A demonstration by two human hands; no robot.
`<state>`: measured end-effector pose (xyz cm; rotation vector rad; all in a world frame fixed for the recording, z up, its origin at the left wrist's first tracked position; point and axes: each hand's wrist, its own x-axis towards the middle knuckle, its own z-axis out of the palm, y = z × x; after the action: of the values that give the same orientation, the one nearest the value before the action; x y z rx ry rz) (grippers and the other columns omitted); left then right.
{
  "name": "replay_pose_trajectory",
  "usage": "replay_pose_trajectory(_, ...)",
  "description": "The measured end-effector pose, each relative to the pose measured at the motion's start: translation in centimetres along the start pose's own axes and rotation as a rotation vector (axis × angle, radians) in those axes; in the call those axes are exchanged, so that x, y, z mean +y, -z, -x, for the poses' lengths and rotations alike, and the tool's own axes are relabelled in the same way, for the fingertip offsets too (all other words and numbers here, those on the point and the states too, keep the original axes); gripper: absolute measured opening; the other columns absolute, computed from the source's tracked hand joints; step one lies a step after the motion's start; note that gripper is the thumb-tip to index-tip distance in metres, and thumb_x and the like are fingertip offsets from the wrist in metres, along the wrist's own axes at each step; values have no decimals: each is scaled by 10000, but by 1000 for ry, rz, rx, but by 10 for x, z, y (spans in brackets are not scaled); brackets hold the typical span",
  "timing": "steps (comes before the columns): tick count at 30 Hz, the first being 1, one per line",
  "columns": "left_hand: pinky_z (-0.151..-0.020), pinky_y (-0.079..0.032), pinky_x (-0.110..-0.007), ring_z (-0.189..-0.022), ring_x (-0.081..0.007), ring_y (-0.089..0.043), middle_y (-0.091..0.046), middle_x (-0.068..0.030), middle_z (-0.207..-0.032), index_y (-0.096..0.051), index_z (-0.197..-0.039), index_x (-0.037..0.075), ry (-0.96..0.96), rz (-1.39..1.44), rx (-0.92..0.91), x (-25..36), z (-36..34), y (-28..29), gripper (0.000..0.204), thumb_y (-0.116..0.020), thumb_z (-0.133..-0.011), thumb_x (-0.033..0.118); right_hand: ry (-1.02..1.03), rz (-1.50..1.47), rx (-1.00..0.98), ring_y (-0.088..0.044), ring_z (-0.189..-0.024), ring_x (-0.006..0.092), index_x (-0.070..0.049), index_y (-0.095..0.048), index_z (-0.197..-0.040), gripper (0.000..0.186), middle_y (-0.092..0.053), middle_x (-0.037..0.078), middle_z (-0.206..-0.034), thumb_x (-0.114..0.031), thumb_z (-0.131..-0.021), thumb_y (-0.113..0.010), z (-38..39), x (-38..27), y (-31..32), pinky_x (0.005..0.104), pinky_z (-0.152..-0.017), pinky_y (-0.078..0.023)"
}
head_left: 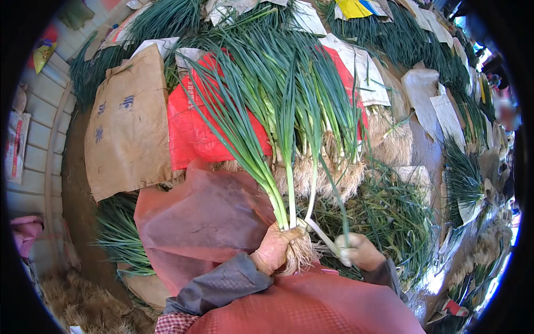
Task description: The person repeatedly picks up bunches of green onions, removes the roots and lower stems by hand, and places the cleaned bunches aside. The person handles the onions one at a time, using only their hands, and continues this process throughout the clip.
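Note:
My left hand (pixel 270 250) is closed round the white lower ends of a few green onions (pixel 290 189), just above their roots. Their pale, stringy roots (pixel 300 253) hang below the fist, and the long leaves fan out upward. To the right, my right hand (pixel 361 253) pinches a thin leaf strip (pixel 343 214), whose green part sticks up past the fingers. The strip's white end (pixel 321 236) runs back toward the bunch; whether it is still attached there I cannot tell. Beyond the hands, more green onions (pixel 328 106) lie in a row with their roots toward me.
A red sack (pixel 214 125) and a brown paper sack (pixel 128 122) lie at the left. Stripped leaves (pixel 389 217) form a heap beyond my right hand. A reddish translucent apron (pixel 206 217) covers my lap. Covered onion piles (pixel 167 22) stand at the back.

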<state>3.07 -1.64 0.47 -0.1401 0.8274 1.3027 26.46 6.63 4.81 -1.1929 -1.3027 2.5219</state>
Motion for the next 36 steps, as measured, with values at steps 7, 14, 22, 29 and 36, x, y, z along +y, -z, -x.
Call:
replay_pose_trajectory(7, -643, -510, -290, -724, -169, -589, -612, -102, -861, -555, -1008, -5, 75, -100, -43, -10, -4, -5, 222, -574, -792, -51, 51, -172, 212, -448, -529, 79, -7, -561, -1012, 240, -484, -7, -696, -105, -798, -611, 16, 17, 5, 210, -485, -365)
replay_pose_trajectory(14, -716, -519, -314, -753, -190, -590, -597, -138, -942, -464, -1248, -28, 466, 201, -359, 16, 1, -10, 518, -537, -735, -49, -206, 123, 62, -522, -736, 60, -42, -603, -1172, 370, -601, -41, -860, -114, -814, -660, -4, -15, -27, 225, -675, -428)
replay_pose_trajectory(22, -766, -531, -382, -859, -232, -622, -605, -113, -933, -498, -1200, -29, 414, 174, -391, 5, -7, 12, 353, -522, -871, 97, -65, 421, 1, -545, -746, 82, -10, -661, -921, 176, -631, 17, -788, -156, -824, -671, 9, -11, -7, 267, -682, -440)
replay_pose_trajectory(29, -875, -508, -413, -1015, -279, -598, -575, -170, -1161, -414, -1317, -13, 279, 104, -242, 13, -6, 3, 473, -533, -890, 154, -268, 571, 144, -578, -661, 131, -41, -689, -902, 256, -633, 38, -731, -272, -793, -696, 81, -11, 38, 274, -607, -444)
replay_pose_trajectory(36, -873, -515, -409, -1024, -282, -601, -536, -155, -1243, -384, -1345, -8, 370, 180, -384, 15, -5, 2, 468, -497, -906, 108, -256, 1128, 516, -597, -978, 154, -42, -544, -1235, 500, -615, 122, -1128, -229, -791, -675, 105, 74, 102, 293, -844, -465)
